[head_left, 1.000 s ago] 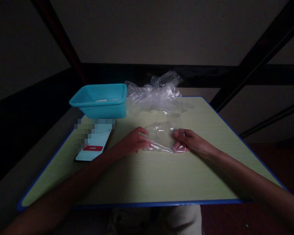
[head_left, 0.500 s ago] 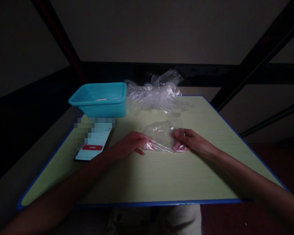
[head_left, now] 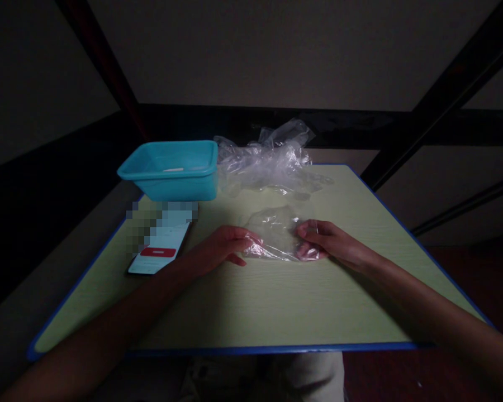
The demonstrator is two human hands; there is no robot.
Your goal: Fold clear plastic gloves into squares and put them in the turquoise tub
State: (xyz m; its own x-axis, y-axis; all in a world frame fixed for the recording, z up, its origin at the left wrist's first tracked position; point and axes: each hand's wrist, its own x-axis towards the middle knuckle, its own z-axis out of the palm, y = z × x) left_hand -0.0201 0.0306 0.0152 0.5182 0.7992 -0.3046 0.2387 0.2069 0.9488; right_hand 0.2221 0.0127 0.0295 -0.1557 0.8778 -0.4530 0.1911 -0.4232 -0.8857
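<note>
A clear plastic bag (head_left: 274, 229) lies crinkled over the middle of the table, between my two hands. My left hand (head_left: 232, 243) pinches its left side, the fingertips showing through the shiny film and the thumb below. At the bag's right side, my right hand (head_left: 321, 239) is closed on the plastic, with some fingers behind or inside the film; I cannot tell which. Farther back rests a heap of crumpled clear plastic bags (head_left: 272, 162), just beyond the one I hold.
A turquoise plastic basket (head_left: 174, 187) stands at the back left with something small and white inside. In front of it lies a smartphone (head_left: 155, 261), screen lit and partly pixelated, close to my left forearm. The pale table (head_left: 276, 307) has a blue edge.
Almost nothing differs. The bag and both hands hold nearly the same place, with only a slight shift of the right fingers on the film.
</note>
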